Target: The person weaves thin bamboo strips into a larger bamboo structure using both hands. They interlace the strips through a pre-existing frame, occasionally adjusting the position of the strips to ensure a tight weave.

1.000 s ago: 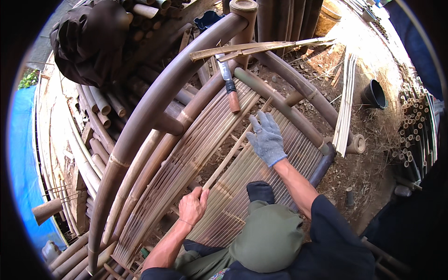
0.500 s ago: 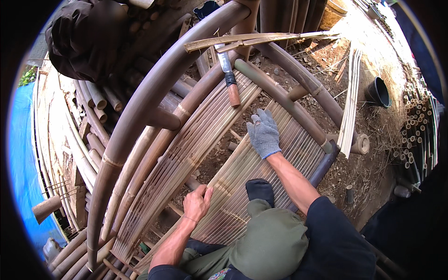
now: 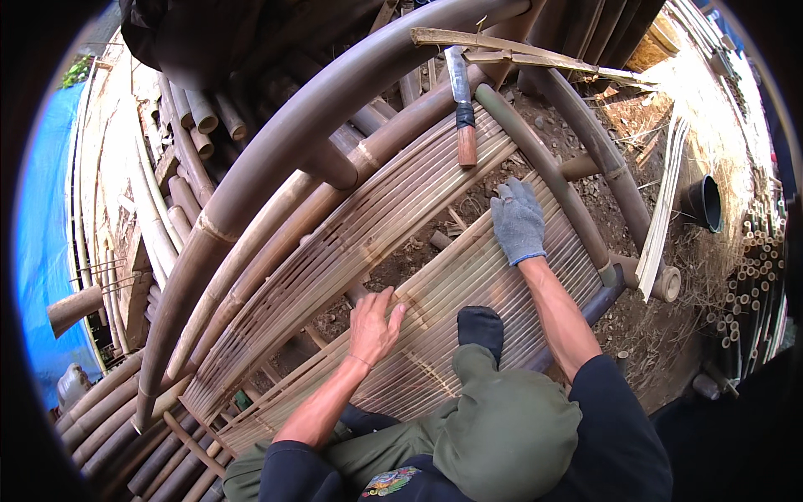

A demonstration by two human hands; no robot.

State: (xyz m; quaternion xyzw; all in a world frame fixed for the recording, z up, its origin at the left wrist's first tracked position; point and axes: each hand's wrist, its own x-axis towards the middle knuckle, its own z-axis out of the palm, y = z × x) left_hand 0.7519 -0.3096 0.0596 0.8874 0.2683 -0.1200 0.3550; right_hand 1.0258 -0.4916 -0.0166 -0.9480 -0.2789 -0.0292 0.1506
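I sit over a bamboo seat frame laid with thin bamboo slats (image 3: 393, 360), with a lengthwise gap in the middle. My left hand (image 3: 375, 325), bare, rests at the inner edge of the nearer slats, thumb apart and fingers loosely stretched. My right hand (image 3: 518, 221), in a grey glove with a blue cuff, lies on the far end of the same edge slat, fingers mostly extended. Across the gap, a wooden-handled knife (image 3: 466, 144) with a broad blade lies on the farther slats (image 3: 368, 222), apart from both hands.
A thick curved bamboo rail (image 3: 276, 125) arches along the far left. Split bamboo strips (image 3: 535, 58) lie across the frame top, and more pale strips (image 3: 665, 209) hang at the right. A black bucket (image 3: 703, 203), stacked bamboo poles (image 3: 188, 125) and a blue tarp (image 3: 58, 209) surround it.
My left hand has loosened from the slat edge, its thumb spreading away. The right hand stays on the slat. The whole view has shifted, moving the frame and knife rightward in the picture.
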